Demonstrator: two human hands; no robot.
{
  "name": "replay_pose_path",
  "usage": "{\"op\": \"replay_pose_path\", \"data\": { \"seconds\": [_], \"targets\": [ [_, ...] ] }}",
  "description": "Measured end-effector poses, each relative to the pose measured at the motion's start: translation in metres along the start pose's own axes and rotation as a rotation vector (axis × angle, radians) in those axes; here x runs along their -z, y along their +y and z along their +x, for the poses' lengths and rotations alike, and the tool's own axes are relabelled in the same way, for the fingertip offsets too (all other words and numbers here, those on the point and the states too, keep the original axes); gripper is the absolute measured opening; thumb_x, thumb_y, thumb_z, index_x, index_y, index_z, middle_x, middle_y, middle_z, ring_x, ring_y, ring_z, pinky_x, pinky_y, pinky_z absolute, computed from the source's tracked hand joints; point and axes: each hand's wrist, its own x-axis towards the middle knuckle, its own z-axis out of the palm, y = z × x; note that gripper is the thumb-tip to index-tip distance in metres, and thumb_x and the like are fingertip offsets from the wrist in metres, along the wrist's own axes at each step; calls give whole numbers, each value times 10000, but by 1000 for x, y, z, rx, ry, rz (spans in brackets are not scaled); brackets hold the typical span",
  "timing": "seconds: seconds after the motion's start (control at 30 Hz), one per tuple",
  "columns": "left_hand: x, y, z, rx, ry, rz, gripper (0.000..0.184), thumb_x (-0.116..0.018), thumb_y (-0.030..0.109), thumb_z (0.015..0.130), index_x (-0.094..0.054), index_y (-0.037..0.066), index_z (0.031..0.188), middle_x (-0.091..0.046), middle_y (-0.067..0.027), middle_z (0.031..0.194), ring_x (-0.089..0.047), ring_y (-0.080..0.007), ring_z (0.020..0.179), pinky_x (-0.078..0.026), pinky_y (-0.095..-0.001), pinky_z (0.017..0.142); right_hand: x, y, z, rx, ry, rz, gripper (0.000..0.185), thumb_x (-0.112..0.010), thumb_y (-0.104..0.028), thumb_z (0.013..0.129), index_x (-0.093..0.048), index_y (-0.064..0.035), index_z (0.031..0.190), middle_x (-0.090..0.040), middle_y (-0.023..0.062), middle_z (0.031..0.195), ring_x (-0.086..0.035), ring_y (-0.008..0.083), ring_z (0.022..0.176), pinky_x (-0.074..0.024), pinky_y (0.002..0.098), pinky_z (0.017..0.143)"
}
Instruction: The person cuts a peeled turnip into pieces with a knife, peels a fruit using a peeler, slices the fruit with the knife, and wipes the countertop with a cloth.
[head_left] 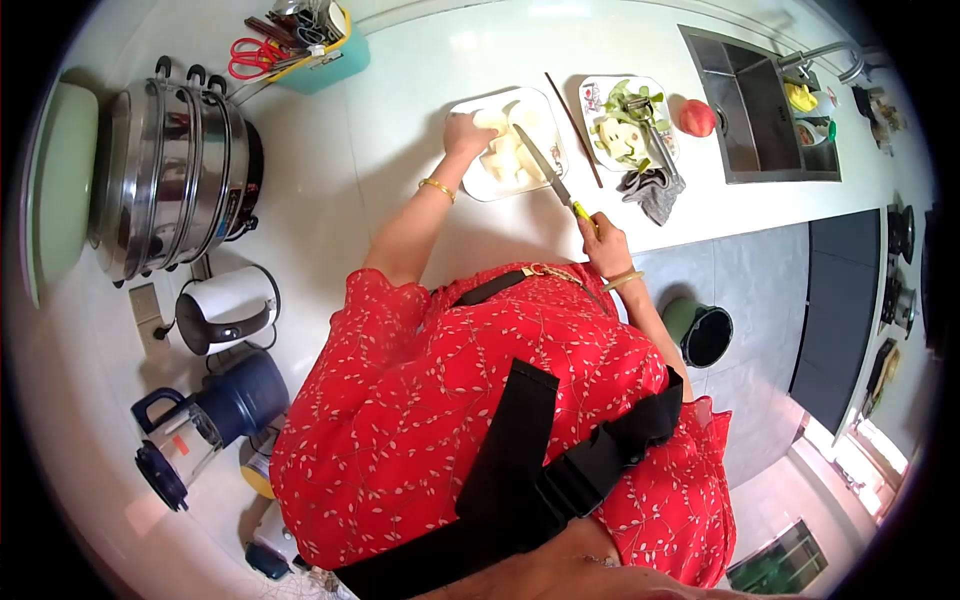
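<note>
We find the person's right hand (605, 247) near the tabletop's near edge, its grip closed around the yellow-green handle of a long metal-bladed knife (543, 158). The blade slants far and to the left, its tip over a white rounded-square tray (482, 188). The tray stands on the white, smooth tabletop (400, 80) and bears pale, cut, chunky pieces (504, 160).

We observe the left hand (466, 135) at the tray's left side, fingers over the pieces; we cannot tell whether its grip is closed on one. A gold bangle (437, 189) circles the left wrist.

Right of the tray we record a thin brown stick (573, 130), lying lengthwise between it and a second white tray with a red print (592, 95). That second tray holds green and pale peelings (622, 142). A crumpled grey cloth (653, 197) lies at its near right corner. We note a round red-pink fruit (697, 118) just right of the second tray, and a dark steel sink (765, 100) farther right. At far left stands a teal container (330, 72) with red-handled scissors (255, 57).
</note>
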Motion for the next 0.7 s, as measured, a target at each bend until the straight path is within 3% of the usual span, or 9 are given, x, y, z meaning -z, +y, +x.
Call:
{"op": "replay_pose_path", "data": {
  "seconds": [0.13,0.23,0.43,0.7],
  "targets": [
    [-21,-17,8,-78,119,-114,462,-721,236,639,-561,-49,965,-596,-176,955,-532,-259,985,-461,-346,791,-3,4,-3,-25,34,18,288,-537,-279,846,-522,8,829,-540,230,598,-555,406,605,-423,442,532],
    [-34,-26,7,-177,345,-100,378,-725,173,636,-593,-19,933,-629,-132,851,-616,-229,728,-488,-329,686,-6,-1,-1,-9,50,75,271,-541,-262,846,-523,8,839,-538,216,579,-561,385,574,-425,428,519],
    [-3,-19,-8,124,40,-800,250,-649,146,763,-576,-31,923,-604,-72,835,-575,-111,672,-471,-229,580,-7,-45,5,47,15,116,230,-525,-224,859,-498,1,820,-529,204,559,-554,371,546,-417,422,500],
    [-1,-8,-36,129,72,-1018,216,-546,126,853,-551,-56,969,-569,-88,926,-569,-140,785,-513,-264,682,-20,-52,11,166,-23,-18,248,-514,-247,863,-470,-6,824,-533,235,592,-538,422,587,-412,474,509]
  ]
}}
